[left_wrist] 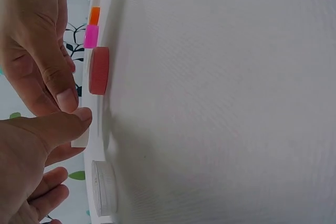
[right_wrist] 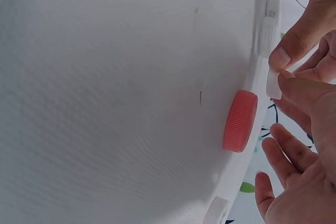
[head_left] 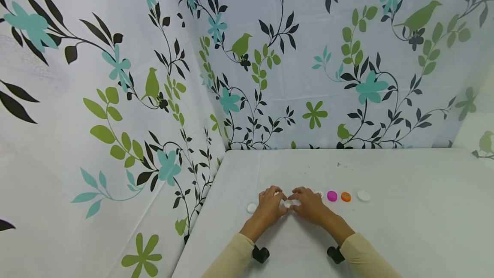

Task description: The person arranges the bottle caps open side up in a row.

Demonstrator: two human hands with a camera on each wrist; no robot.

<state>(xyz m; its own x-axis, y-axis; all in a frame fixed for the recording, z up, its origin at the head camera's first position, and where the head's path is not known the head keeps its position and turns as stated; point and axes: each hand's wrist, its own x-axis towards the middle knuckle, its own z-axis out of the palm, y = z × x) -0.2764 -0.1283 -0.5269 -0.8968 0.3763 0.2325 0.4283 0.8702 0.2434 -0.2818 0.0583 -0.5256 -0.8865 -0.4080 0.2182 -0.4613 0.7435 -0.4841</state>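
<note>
Thumbs and fingertips of both hands pinch a small white cap (head_left: 288, 203) between them, close above the table. My left hand (head_left: 270, 205) grips its left side and my right hand (head_left: 308, 204) its right side. In the left wrist view the white cap (left_wrist: 80, 137) is partly covered by the left thumb. A ribbed red cap (right_wrist: 241, 121) lies on the table close by the right hand; in the head view that hand hides it. Beside the left hand lies a clear ribbed cap (left_wrist: 104, 188), seen as a pale disc (head_left: 251, 207) from the head.
Right of the right hand, a white piece (head_left: 319, 194), a magenta cap (head_left: 332, 196), an orange cap (head_left: 345, 196) and a larger white cap (head_left: 363, 196) lie in a row. A white cloth covers the table (head_left: 405, 226). Patterned curtains (head_left: 316, 55) hang behind and left.
</note>
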